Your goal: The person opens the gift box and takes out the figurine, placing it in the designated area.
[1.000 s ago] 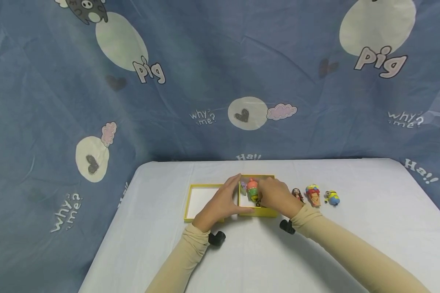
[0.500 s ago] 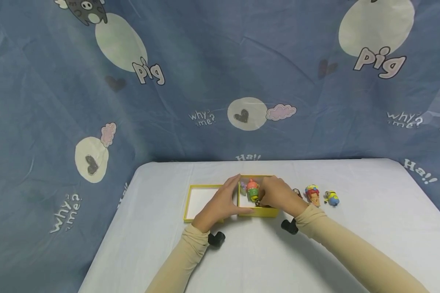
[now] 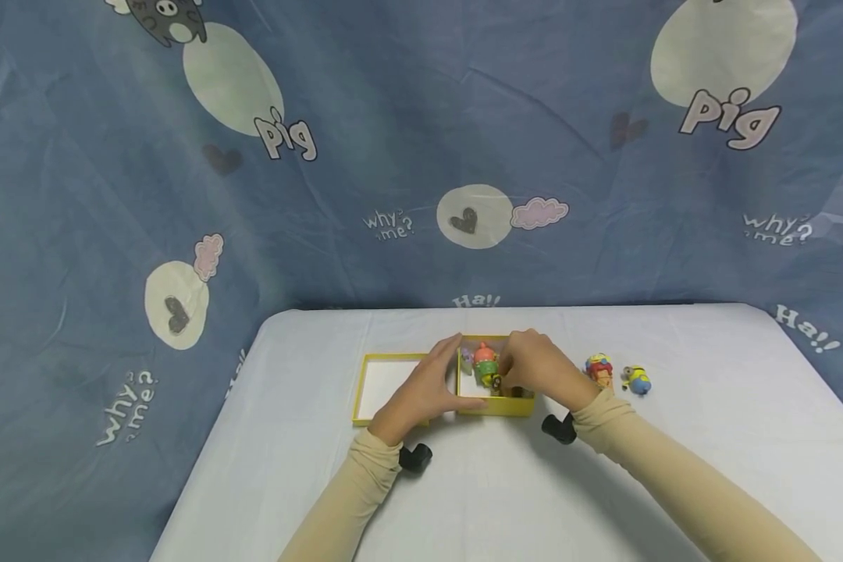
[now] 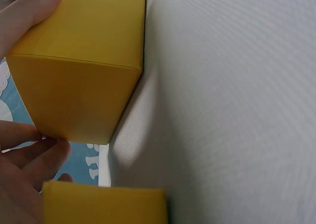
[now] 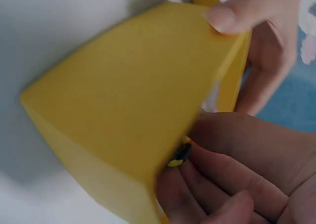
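A yellow box [image 3: 499,407] stands uncovered on the white table. My left hand [image 3: 427,386] grips its left side, thumb on the front wall and fingers at the back, as the left wrist view also shows. Inside lie a coral-and-green toy figure [image 3: 485,364], a small purple toy [image 3: 467,359] and a small dark figure [image 3: 496,383]. My right hand [image 3: 538,367] reaches into the box's right part with curled fingers. Between them, in the right wrist view, shows a bit of a small black-and-yellow toy [image 5: 179,155]; the rest of it is hidden.
Left of the box lies a shallow yellow-rimmed lid [image 3: 358,390], partly behind my left hand. To the right are an ice-cream-cone toy figure [image 3: 599,370], partly covered by my right wrist, and a blue-and-yellow figure [image 3: 637,380]. A patterned blue cloth [image 3: 365,265] hangs behind the table.
My right hand has shifted slightly right and back within the box, showing more of the dark figure. Its wrist now covers the dark-haired doll on the table. My left hand stays put.
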Action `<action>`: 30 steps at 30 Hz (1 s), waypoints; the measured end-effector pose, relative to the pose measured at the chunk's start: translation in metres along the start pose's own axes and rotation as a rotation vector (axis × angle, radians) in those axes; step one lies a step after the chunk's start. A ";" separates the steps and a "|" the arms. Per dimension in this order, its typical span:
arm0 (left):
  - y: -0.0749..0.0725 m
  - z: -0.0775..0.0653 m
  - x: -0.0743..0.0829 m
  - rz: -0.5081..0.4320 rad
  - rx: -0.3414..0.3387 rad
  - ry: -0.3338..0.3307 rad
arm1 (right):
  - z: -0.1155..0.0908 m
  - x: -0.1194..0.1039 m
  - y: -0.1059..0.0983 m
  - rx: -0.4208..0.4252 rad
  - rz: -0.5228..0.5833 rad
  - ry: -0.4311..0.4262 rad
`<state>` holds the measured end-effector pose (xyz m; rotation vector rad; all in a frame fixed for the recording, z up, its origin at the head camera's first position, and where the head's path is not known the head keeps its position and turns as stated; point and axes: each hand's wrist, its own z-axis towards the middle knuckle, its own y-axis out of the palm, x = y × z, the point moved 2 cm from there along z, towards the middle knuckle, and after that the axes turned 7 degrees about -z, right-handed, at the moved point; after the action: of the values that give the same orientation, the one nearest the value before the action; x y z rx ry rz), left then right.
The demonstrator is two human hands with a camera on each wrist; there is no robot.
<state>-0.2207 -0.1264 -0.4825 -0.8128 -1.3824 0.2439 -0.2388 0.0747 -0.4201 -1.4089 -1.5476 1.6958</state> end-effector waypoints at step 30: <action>0.000 0.001 0.001 0.022 0.000 -0.010 | -0.032 0.068 -0.029 0.074 0.474 0.274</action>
<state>-0.2216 -0.1253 -0.4817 -0.8278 -1.3834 0.2651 -0.2458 0.1549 -0.4145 -1.9854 -1.0461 1.6930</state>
